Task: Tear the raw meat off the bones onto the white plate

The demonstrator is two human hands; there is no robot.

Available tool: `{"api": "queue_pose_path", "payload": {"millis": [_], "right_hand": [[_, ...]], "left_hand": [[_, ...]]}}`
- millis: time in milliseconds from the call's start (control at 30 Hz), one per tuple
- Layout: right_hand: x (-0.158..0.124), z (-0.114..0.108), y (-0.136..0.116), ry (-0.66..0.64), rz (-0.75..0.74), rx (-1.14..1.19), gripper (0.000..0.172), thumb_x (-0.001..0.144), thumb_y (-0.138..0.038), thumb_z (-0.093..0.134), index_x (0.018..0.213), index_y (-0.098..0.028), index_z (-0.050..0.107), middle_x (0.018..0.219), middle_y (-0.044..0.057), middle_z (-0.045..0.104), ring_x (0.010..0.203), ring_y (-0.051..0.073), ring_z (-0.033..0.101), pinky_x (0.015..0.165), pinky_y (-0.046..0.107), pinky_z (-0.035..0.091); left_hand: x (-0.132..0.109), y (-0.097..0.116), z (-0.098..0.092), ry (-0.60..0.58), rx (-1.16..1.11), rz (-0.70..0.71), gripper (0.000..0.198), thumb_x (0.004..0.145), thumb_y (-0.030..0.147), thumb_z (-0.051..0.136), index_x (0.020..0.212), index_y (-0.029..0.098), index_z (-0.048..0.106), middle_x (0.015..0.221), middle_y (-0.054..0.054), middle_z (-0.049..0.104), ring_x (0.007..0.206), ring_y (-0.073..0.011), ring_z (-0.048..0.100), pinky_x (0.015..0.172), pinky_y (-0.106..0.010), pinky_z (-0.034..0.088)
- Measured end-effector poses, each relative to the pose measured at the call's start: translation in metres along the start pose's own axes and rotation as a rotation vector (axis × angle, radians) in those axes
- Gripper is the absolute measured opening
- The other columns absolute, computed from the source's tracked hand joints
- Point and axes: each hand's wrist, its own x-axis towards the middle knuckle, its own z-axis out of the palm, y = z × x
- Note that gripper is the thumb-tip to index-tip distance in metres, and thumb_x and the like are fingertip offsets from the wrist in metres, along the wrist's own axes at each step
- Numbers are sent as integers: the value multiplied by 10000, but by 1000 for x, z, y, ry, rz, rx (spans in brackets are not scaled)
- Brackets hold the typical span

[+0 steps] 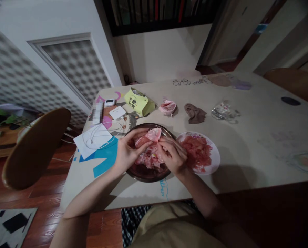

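Note:
Both my hands work over a dark metal bowl full of pink pomelo pieces. My left hand and my right hand are closed together on one pink pomelo segment, held just above the bowl, fingers pinching its skin. Right of the bowl, touching my right hand's side, stands a white plate heaped with peeled red-pink pulp.
Behind the bowl lie a yellow-green bag, a pink peel scrap, a brown cloth, a clear plastic wrapper, white chargers and cable and paper. A wooden chair stands left of the table.

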Motion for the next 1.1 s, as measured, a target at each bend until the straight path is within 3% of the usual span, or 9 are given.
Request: {"api": "queue_pose_path", "payload": {"millis": [100,200,267,433,667,833,967,1100], "right_hand": [[4,0,-1,-21,-22,-71,606,934,-61,720,1500,-193,551,1189,117,791,1102,214,773,987,322,653],[6,-1,-1,-77,-31,-136,550,941,-84,720,1466,-203,607,1431,174,673,1321,286,673,1088,428,620],[5,-3,0,-90,-60,-115,555,954,-70,694,1486,-191,590,1484,173,634,1391,305,620,1117,456,608],[-4,-8,5,-181,-130,40,619,1006,-36,588,1591,-168,437,1409,115,694,1332,249,668,1112,384,619],[2,-6,2,-47,21,88,535,982,-19,619,1471,-237,604,1164,44,813,1060,168,796,993,270,653],[-5,-6,3,-66,-65,49,555,970,-13,634,1498,-173,568,1233,89,788,1126,191,777,1032,299,638],[-6,-6,2,-125,-109,81,588,947,22,633,1508,-130,547,1317,124,749,1243,225,726,1082,358,623],[-2,-7,1,-157,-129,84,555,957,-21,663,1492,-135,567,1328,121,744,1277,242,707,1077,382,632]], "left_hand": [[1,2,0,1,4,10,358,801,255,898,1129,191,771,1102,-71,819,1008,-172,795,944,-235,634],[2,4,0,-8,42,26,257,819,252,882,1053,186,800,1050,-73,831,967,-176,803,910,-240,644],[1,6,-1,-16,47,29,261,828,242,873,1074,186,805,1076,-80,833,986,-188,808,923,-259,649],[-1,7,-4,-73,87,108,286,840,238,867,1115,190,805,1124,-86,829,1048,-202,806,980,-279,641],[2,4,-6,-154,167,245,189,925,259,780,1105,207,808,1150,-94,822,1078,-213,800,978,-307,645],[-1,2,2,-115,216,249,373,859,350,849,1194,202,779,1178,-109,814,1069,-238,803,982,-330,646],[-4,0,2,-89,242,218,321,876,324,835,1172,211,787,1126,-90,828,996,-220,819,906,-278,659],[-4,-1,-2,-79,242,218,400,875,276,834,1259,202,747,1170,-92,819,1051,-217,811,958,-269,645]]}}
